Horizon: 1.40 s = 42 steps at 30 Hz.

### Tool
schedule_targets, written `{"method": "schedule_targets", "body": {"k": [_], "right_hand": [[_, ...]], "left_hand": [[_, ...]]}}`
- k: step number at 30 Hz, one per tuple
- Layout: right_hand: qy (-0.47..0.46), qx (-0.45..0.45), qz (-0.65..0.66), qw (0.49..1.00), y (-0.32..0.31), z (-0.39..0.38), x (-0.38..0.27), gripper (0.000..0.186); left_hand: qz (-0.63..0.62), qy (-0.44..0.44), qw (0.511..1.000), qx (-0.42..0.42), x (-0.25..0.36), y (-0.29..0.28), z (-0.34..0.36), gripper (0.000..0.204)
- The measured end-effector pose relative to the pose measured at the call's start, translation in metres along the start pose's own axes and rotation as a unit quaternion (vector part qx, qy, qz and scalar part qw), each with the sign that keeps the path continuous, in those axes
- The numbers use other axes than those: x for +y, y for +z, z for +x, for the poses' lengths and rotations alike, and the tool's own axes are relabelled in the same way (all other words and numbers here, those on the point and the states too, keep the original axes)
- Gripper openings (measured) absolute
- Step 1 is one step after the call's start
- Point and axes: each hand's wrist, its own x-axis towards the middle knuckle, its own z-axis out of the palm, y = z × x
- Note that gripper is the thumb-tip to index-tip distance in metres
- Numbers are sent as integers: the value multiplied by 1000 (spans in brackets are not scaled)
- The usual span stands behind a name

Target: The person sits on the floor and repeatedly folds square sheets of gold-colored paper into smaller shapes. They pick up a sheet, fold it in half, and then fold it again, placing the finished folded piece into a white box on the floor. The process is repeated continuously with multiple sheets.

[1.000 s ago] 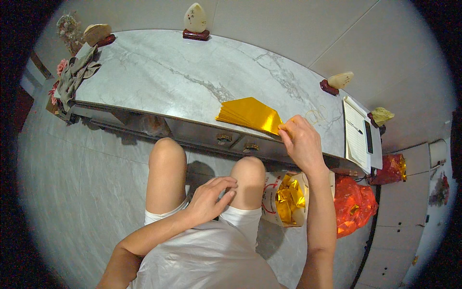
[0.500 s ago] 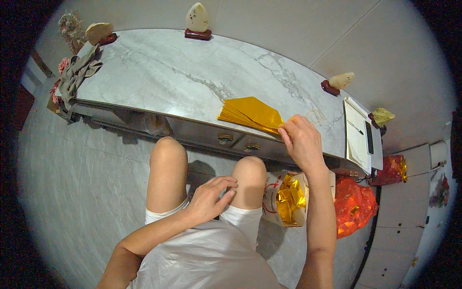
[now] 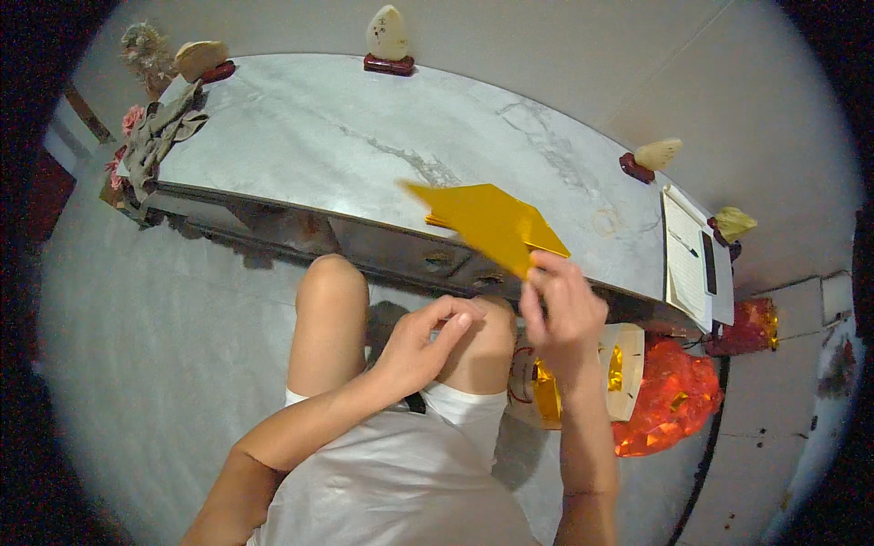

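My right hand (image 3: pixel 564 305) pinches the near corner of a gold paper sheet (image 3: pixel 492 241), held between thumb and fingers. The sheet is lifted at a tilt and blurred along its far left end. Behind and under it, a stack of gold paper (image 3: pixel 539 229) lies at the front edge of the marble-patterned counter (image 3: pixel 300 136), partly hidden by the sheet. My left hand (image 3: pixel 423 346) rests by my right knee, fingers loosely bent, thumb stretched out, with nothing seen in it.
Below my right forearm stands a pale box (image 3: pixel 628 382) with gold folded pieces, partly hidden by the arm. Beside it sits a red bag (image 3: pixel 678 396). A notebook (image 3: pixel 685 264) with a pen and a dark phone (image 3: pixel 709 262) lie at the counter's right end. A grey cloth (image 3: pixel 159 136) hangs at the left.
My right hand has drawn a gold sheet up off the stack and toward me. My left hand has shifted slightly up and right, its fingers closer together. The view has tilted slightly.
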Motion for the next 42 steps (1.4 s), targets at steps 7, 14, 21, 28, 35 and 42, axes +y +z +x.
{"method": "schedule_targets", "body": {"k": [7, 14, 21, 28, 35, 42], "right_hand": [[97, -61, 157, 981, 2, -32, -55, 16], [116, -36, 225, 967, 5, -39, -63, 25], [91, -31, 212, 972, 2, -42, -62, 28], [113, -65, 243, 961, -6, -64, -54, 31], [190, -75, 252, 946, 3, -56, -60, 46], [243, -131, 182, 944, 21, -64, -64, 52]], "left_hand": [[-46, -20, 998, 37, 17, 5, -7, 33], [0, 6, 999, 42, 9, 4, -16, 31], [-85, -63, 991, 85, 8, 3, -14, 27], [1, -22, 976, 217, 46, -29, -2, 22], [66, 18, 984, 166, 32, -32, -8, 23], [40, 73, 981, 173, 11, -28, -12, 23]]}}
